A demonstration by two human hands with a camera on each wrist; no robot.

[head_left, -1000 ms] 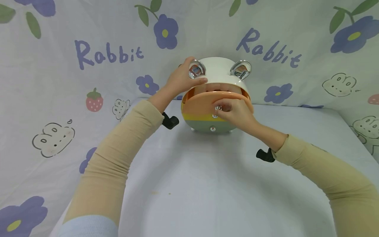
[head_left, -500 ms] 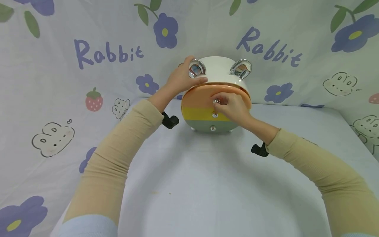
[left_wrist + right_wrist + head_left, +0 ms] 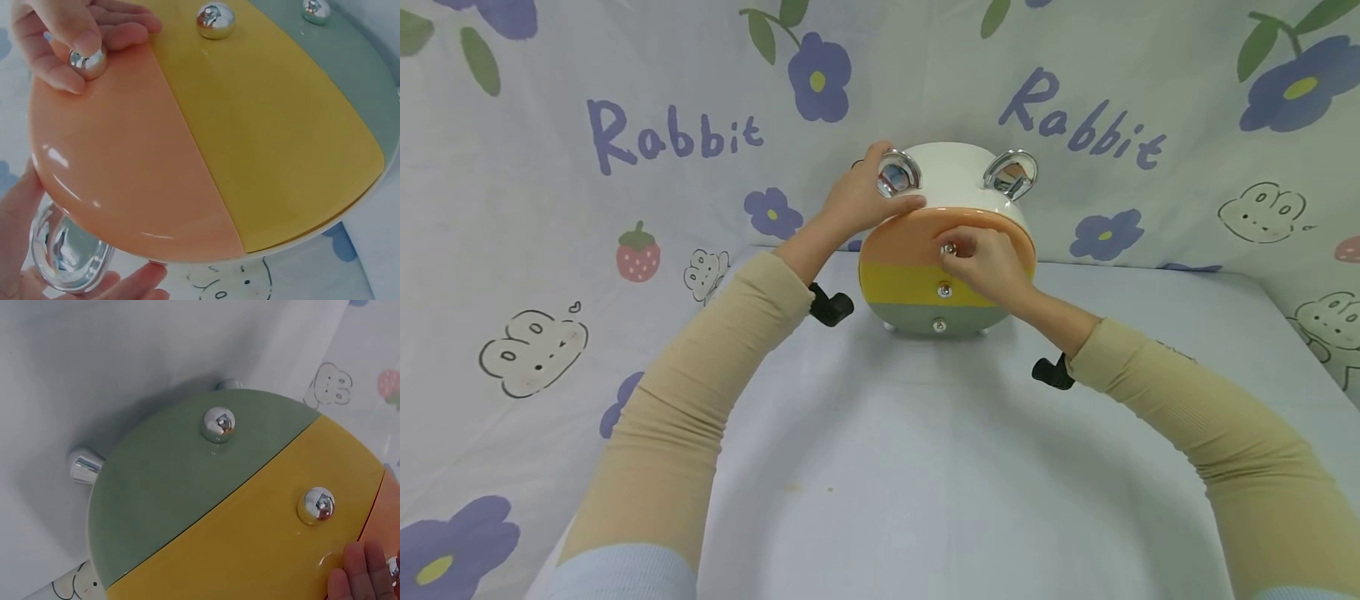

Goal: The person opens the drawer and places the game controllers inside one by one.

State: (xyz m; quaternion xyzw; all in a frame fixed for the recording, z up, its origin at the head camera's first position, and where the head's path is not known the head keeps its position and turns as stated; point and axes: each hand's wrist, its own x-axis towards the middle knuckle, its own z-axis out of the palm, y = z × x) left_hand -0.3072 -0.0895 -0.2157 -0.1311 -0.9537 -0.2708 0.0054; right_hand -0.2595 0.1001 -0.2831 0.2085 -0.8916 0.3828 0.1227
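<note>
A small rounded drawer cabinet (image 3: 953, 177) with a white top stands at the back of the table, with an orange drawer (image 3: 895, 242), a yellow drawer (image 3: 891, 286) and a green drawer (image 3: 906, 318) stacked in its front. All three fronts sit flush. My right hand (image 3: 990, 265) pinches the silver knob (image 3: 89, 64) of the orange drawer between thumb and fingers. At the cabinet's upper left, my left hand (image 3: 859, 200) grips the top around the silver ear (image 3: 898, 175), thumb along the front edge; its other fingers are partly hidden behind the ear.
A second silver ear (image 3: 1011, 175) rises at the cabinet's right. The yellow drawer's knob (image 3: 317, 505) and the green drawer's knob (image 3: 219, 424) stick out in front. Short silver feet (image 3: 85, 466) raise the cabinet off the white table (image 3: 880, 467). A patterned cloth (image 3: 685, 67) hangs behind.
The orange drawer has slid back into the cabinet, closing the gap beneath the white top. My right hand has moved inward with its knob; the left has stayed put.
</note>
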